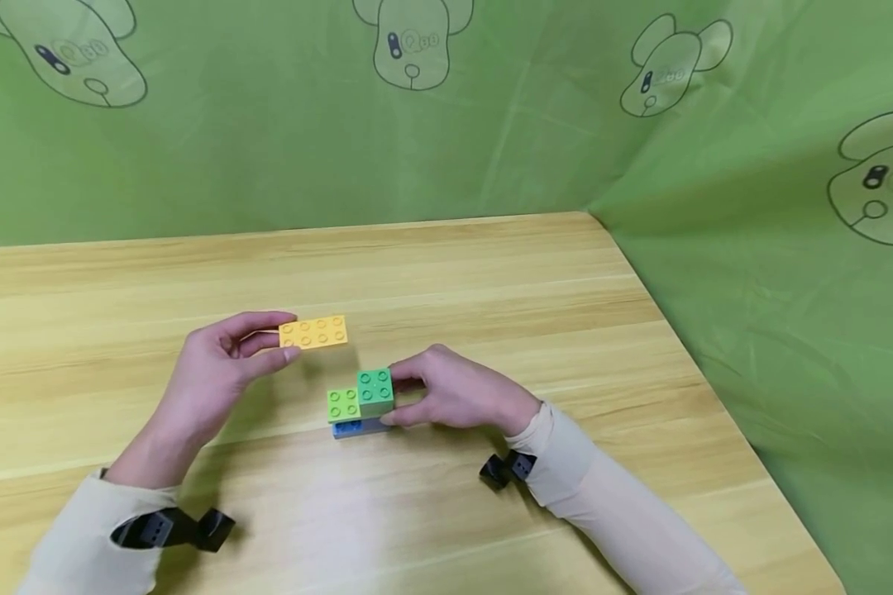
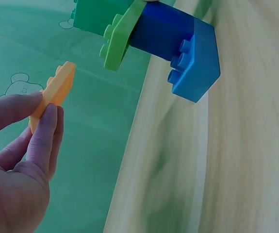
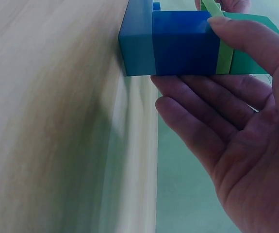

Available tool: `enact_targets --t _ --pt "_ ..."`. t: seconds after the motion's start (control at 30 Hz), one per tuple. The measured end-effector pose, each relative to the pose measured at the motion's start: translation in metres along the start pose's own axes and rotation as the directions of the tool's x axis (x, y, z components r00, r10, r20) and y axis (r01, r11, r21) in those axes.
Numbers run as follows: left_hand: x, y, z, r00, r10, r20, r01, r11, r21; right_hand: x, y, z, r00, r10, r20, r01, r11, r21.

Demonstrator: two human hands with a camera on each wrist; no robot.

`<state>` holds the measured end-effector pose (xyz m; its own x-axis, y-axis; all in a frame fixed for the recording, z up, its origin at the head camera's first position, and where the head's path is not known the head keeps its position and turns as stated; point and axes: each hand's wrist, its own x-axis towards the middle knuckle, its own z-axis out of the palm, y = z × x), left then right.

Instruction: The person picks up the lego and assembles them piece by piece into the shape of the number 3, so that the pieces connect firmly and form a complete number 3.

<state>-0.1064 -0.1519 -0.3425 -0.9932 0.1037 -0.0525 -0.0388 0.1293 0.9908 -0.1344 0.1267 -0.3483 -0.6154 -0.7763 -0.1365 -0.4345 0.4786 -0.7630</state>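
In the head view my left hand (image 1: 219,364) pinches a flat yellow-orange building brick (image 1: 314,332) by its left end, thumb on the near side. The brick is held up in the air, studs upward. To its lower right stands a stack of building bricks, which my right hand (image 1: 457,388) grips from the right. On top sits a green brick (image 1: 374,392), over a flat lime-green brick (image 1: 343,405). Beneath, the right wrist view shows a dark blue brick (image 3: 185,42) and a lighter blue brick (image 3: 138,43) at the bottom. The orange brick and the stack are apart.
The wooden table (image 1: 446,281) stretches beneath both hands. A green cloth (image 1: 268,157) with printed bear heads hangs behind it and along the right side. Each wrist wears a small black camera (image 1: 171,529).
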Motion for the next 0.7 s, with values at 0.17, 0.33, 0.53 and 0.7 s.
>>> enact_targets --t 0.17,0.33,0.53,0.7 --pt "-0.005 0.0 0.0 1.0 -0.004 0.009 0.004 1.0 0.005 0.0 0.001 0.001 1.0 0.001 0.0 -0.001 1.0 0.009" --pt "-0.007 0.002 0.0 1.0 0.014 0.013 -0.015 1.0 0.018 -0.001 0.001 0.0 1.0 0.012 0.004 -0.013 1.0 0.017" --pt "-0.009 0.004 0.0 1.0 0.028 0.013 -0.028 1.0 0.008 0.0 0.0 0.0 1.0 0.008 0.004 -0.008 1.0 0.009" --pt "-0.012 0.006 0.0 1.0 0.029 0.011 -0.029 1.0 0.001 0.001 0.0 0.0 1.0 0.011 0.009 -0.011 1.0 0.015"
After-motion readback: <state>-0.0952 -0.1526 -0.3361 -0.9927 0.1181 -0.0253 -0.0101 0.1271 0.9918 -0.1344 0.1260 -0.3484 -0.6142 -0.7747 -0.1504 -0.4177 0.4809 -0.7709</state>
